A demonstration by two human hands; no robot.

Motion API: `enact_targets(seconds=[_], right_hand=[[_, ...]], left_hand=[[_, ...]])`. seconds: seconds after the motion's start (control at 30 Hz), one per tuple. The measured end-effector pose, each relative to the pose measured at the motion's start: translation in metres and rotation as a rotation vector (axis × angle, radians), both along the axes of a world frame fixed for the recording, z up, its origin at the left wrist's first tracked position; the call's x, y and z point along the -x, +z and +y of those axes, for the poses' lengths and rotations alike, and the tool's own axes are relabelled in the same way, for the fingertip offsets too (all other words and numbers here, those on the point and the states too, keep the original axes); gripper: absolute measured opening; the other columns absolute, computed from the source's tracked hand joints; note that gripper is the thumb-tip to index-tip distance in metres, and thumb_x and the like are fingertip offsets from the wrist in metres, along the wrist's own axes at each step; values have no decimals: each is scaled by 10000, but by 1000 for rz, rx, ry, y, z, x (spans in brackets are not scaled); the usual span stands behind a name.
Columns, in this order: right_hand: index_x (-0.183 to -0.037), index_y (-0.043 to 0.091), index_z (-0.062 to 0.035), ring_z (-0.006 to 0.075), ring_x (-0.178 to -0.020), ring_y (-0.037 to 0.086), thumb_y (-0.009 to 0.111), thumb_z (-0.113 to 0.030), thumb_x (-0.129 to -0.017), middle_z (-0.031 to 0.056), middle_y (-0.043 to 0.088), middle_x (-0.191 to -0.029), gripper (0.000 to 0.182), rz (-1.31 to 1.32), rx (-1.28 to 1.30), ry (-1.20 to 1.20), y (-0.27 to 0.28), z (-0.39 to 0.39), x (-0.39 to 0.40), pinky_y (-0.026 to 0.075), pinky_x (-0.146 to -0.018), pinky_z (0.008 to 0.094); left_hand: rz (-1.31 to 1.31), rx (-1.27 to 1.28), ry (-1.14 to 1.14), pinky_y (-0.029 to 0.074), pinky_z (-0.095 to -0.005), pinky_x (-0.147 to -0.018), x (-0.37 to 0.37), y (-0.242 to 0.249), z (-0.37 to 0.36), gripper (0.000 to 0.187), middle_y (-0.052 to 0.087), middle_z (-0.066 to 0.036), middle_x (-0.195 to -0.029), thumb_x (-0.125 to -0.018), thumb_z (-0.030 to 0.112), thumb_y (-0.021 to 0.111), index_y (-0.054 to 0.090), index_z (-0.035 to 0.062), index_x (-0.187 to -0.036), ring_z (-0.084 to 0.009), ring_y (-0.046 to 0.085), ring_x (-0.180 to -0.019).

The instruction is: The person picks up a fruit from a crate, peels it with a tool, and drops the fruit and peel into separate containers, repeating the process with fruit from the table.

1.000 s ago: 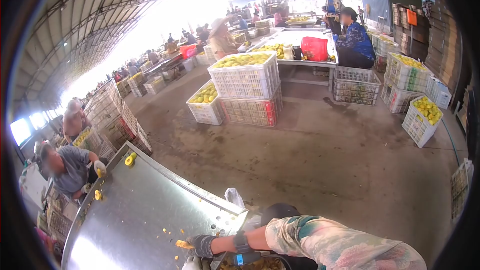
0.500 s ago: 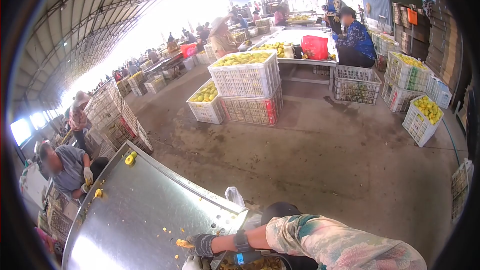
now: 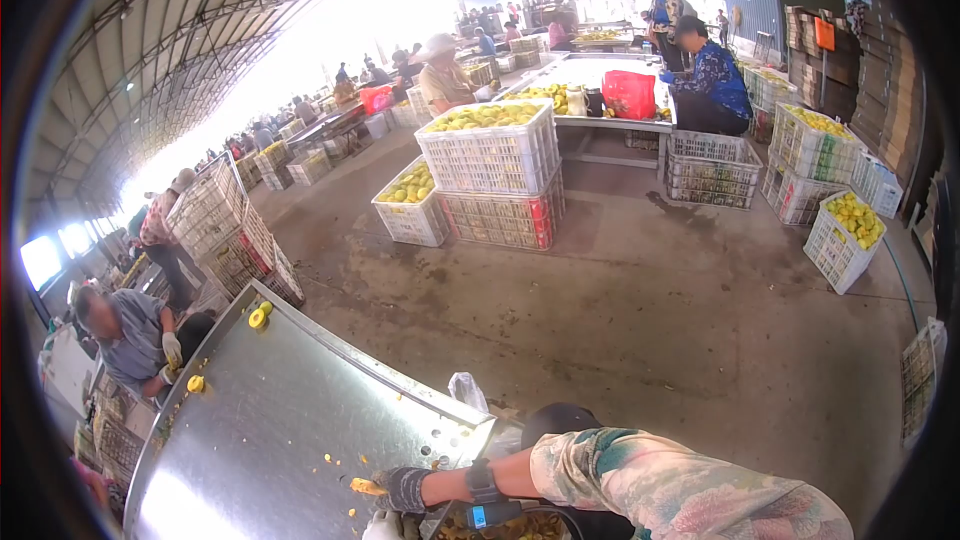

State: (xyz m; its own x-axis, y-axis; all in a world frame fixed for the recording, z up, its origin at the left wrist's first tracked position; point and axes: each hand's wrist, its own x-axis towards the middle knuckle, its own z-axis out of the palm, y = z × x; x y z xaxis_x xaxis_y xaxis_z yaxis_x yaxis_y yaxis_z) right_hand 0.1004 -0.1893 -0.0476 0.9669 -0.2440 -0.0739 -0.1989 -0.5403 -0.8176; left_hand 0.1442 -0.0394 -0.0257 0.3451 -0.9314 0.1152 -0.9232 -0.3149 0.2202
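Note:
At the bottom, my right hand (image 3: pixel 404 489), in a dark grey glove with a watch (image 3: pixel 483 483) on the wrist, is closed over the metal table (image 3: pixel 290 410). A yellow-orange piece (image 3: pixel 368 486) sticks out at its fingertips; whether it is fruit or a tool is unclear. My left hand (image 3: pixel 384 526), in a white glove, lies just below and against it, cut off by the frame edge, its fingers mostly hidden. Small yellow scraps (image 3: pixel 328 458) lie near the hands. Below the wrist, a container holds peelings (image 3: pixel 530 526).
Yellow-green fruit (image 3: pixel 259 317) and a yellow piece (image 3: pixel 196 383) lie on the table's far part. A gloved co-worker (image 3: pixel 135 335) sits at its left side. Beyond stand crates of yellow fruit (image 3: pixel 487 155), a tilted crate (image 3: pixel 843 245) and people at another table (image 3: pixel 610 123).
The standing person at the left has bent forward and turned away. The seated person in blue at the far table has turned their head. My hands have barely moved.

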Motion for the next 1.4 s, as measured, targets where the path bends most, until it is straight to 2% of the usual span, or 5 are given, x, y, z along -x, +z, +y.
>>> enact_targets(seconds=[0.23, 0.53, 0.63, 1.17, 1.4], right_hand=[[-1102, 498, -17, 351, -969, 552, 604, -343, -745, 201, 576, -1024, 495, -17, 11, 1, -3, 0, -1, 431, -807, 396], [-1086, 508, -31, 349, -950, 561, 603, -321, -748, 197, 582, -1006, 455, 22, -10, 24, 26, -1, 14, 432, -793, 393], [-1082, 508, -31, 350, -947, 561, 600, -321, -750, 196, 583, -1001, 450, -2, 28, 4, 5, 0, 3, 432, -787, 396], [-1102, 495, -31, 357, -942, 562, 595, -324, -752, 194, 589, -991, 467, -37, 58, 13, 0, 0, 2, 435, -790, 403], [-1108, 492, -29, 354, -965, 554, 599, -321, -748, 202, 578, -1017, 475, -14, 25, 25, -4, 0, -1, 434, -802, 399]], left_hand=[[9, 3, -10, 432, -466, -737, 1, 4, 0, 243, 579, -224, -888, -807, 263, 525, 577, 41, -891, -407, 537, -840], [4, -2, -7, 433, -463, -734, 4, 7, -1, 230, 578, -223, -882, -808, 245, 522, 574, 34, -886, -407, 537, -835], [22, 0, -2, 435, -464, -729, 3, 6, -1, 228, 577, -225, -877, -808, 243, 523, 571, 32, -878, -408, 538, -830], [27, -13, -1, 420, -466, -772, 5, 11, -1, 211, 580, -226, -878, -796, 221, 526, 577, 32, -874, -408, 537, -845], [33, -25, -3, 431, -467, -746, 2, 6, 0, 223, 579, -227, -884, -799, 235, 519, 576, 30, -866, -405, 539, -836]])
